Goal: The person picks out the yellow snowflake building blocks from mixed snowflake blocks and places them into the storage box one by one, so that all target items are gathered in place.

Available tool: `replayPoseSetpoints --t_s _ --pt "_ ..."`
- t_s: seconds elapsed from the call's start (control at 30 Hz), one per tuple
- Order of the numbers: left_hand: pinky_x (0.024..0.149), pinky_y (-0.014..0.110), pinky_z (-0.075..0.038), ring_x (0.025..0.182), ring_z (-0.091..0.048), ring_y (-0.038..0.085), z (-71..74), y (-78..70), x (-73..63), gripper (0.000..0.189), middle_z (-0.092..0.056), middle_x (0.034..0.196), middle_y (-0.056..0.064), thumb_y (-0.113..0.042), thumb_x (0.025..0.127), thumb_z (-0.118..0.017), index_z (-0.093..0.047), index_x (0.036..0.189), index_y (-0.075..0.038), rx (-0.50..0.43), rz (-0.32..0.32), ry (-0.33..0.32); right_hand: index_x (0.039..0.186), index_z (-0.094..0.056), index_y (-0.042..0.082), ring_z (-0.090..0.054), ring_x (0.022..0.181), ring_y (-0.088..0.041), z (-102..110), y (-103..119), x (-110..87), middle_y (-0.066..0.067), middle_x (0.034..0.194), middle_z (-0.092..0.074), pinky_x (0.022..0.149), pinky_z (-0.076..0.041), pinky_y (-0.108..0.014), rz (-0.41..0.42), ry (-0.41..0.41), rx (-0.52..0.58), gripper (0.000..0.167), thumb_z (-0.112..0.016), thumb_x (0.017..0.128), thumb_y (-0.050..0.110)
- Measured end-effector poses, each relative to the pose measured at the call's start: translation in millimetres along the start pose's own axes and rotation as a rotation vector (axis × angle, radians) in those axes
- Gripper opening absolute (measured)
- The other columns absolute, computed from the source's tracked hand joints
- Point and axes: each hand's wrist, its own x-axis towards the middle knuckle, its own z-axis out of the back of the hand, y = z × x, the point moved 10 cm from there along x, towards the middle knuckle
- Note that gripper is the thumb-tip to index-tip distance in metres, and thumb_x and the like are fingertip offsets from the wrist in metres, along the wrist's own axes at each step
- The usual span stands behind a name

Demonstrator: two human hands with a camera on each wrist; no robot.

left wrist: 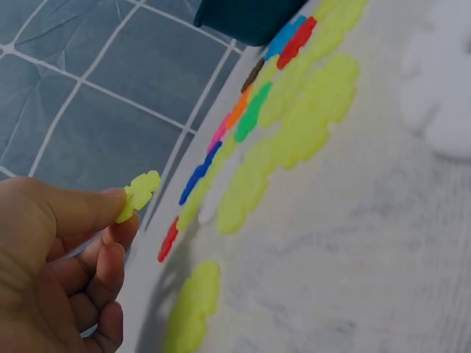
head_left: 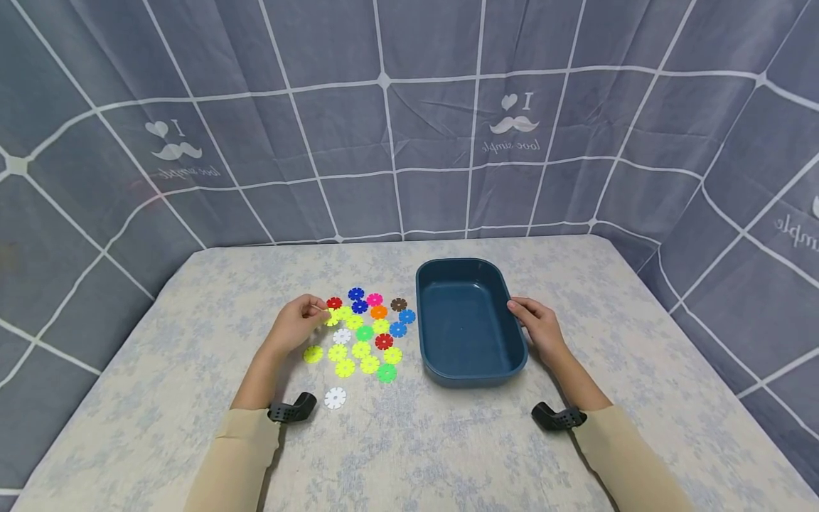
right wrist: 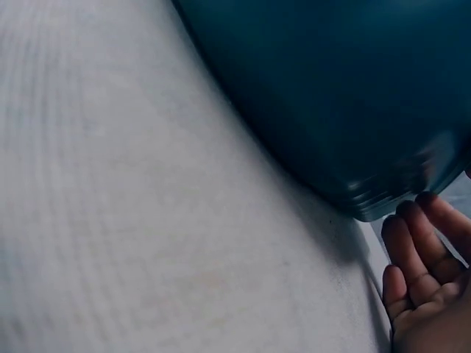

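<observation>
Left hand (head_left: 297, 326): pinching a yellow disc (left wrist: 140, 195) between thumb and index finger, remaining fingers curled loosely beneath
Pinched yellow disc: notched round the edge like a flower, raised clear of the table (head_left: 486, 448), at the far left of the scattered discs in the head view
Right hand (head_left: 542, 328): gripping the right side of the bin (head_left: 463, 313) at its rim, fingertips against the outer wall; thumb mostly hidden in the right wrist view
Bin: deep, dark teal, rounded at the corners, standing flat on the table between the scattered discs and the right hand
Scattered discs: lying flat left of the bin, mostly yellow, close together
Far edge of the scatter: red disc (head_left: 334, 303), dark blue pair, pink disc (head_left: 374, 300), brown disc (head_left: 399, 304)
Beside the bin: two lighter blue discs
Nearest the person: white disc (head_left: 335, 397), apart from the others
Wrists: black straps (head_left: 559, 417) below beige sleeves (head_left: 237, 455)
Backdrop: grey-blue curtain (head_left: 435, 128) with white grid lines
</observation>
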Motion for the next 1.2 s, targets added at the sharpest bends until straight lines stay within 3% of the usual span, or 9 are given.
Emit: replayPoseSetpoints --t_s 0.1,0.2,0.33,0.5,0.67,0.87,1.03,1.2 --pt "0.063 0.033 -0.041 0.073 -0.050 0.025 -0.5 -10.6 -1.3 0.019 -0.058 0.087 0.011 -0.014 0.096 -0.062 -0.057 0.108 0.000 -0.022 -0.025 0.008 0.126 -0.057 -0.010 -0.058 0.075 -0.005 0 1 0.3 0.015 0.089 -0.064 0.071 -0.048 -0.022 0.020 -0.011 0.050 0.042 -0.060 0.098 0.021" --pt "0.065 0.032 -0.042 0.078 -0.053 0.029 -2.1 -23.2 -1.1 0.018 -0.059 0.087 0.010 -0.014 0.096 -0.062 -0.058 0.106 0.000 -0.038 -0.051 0.017 0.125 -0.057 -0.011 -0.058 0.070 -0.007 0 2 0.1 0.015 0.082 -0.065 0.067 -0.049 -0.023 0.036 -0.019 0.086 0.041 -0.061 0.097 0.019" --pt "0.071 0.032 -0.043 0.084 -0.054 0.034 -6.7 -41.0 0.3 0.017 -0.058 0.088 0.011 -0.014 0.097 -0.062 -0.058 0.106 0.000 -0.066 -0.088 0.036 0.126 -0.056 -0.011 -0.059 0.070 -0.007 0 4 0.0 0.013 0.079 -0.066 0.067 -0.049 -0.023 0.063 -0.004 0.127 0.040 -0.061 0.097 0.016" --pt "0.074 0.037 -0.044 0.086 -0.053 0.043 -15.5 -64.1 1.5 0.017 -0.059 0.092 0.022 -0.011 0.097 -0.062 -0.057 0.106 0.002 -0.113 -0.134 0.075 0.127 -0.053 -0.015 -0.059 0.070 -0.007 -2 5 0.0 0.011 0.077 -0.066 0.066 -0.049 -0.023 0.092 0.033 0.197 0.038 -0.059 0.096 0.007" --pt "0.076 0.044 -0.044 0.088 -0.052 0.046 -30.5 -83.9 5.3 0.016 -0.059 0.090 0.019 -0.011 0.096 -0.062 -0.057 0.105 0.001 -0.133 -0.151 0.115 0.127 -0.047 -0.020 -0.058 0.070 -0.006 -5 7 -1.2 0.008 0.076 -0.066 0.065 -0.048 -0.022 0.116 0.084 0.317 0.038 -0.056 0.094 -0.004" --pt "0.069 0.037 -0.044 0.082 -0.051 0.043 -51.2 -105.0 9.3 0.014 -0.057 0.084 0.009 -0.010 0.096 -0.062 -0.058 0.104 0.001 -0.125 -0.186 0.150 0.123 -0.055 -0.005 -0.061 0.072 -0.007 -10 8 -3.6 0.004 0.079 -0.069 0.067 -0.050 -0.022 0.088 0.147 0.431 0.030 -0.056 0.092 -0.006" --pt "0.063 0.030 -0.040 0.080 -0.050 0.044 -70.6 -120.3 12.6 0.014 -0.058 0.088 0.019 -0.010 0.096 -0.061 -0.058 0.104 0.001 -0.146 -0.198 0.188 0.117 -0.059 0.009 -0.065 0.071 -0.009 -11 2 -2.9 0.003 0.080 -0.072 0.067 -0.053 -0.024 0.021 0.164 0.459 0.027 -0.056 0.094 -0.004" --pt "0.068 0.040 -0.047 0.083 -0.054 0.046 -88.8 -134.6 15.8 0.014 -0.060 0.090 0.023 -0.009 0.096 -0.061 -0.058 0.105 0.002 -0.191 -0.203 0.231 0.119 -0.058 0.008 -0.064 0.066 -0.009 -11 1 -3.0 0.003 0.077 -0.071 0.064 -0.053 -0.025 -0.012 0.176 0.476 0.027 -0.055 0.095 -0.004"
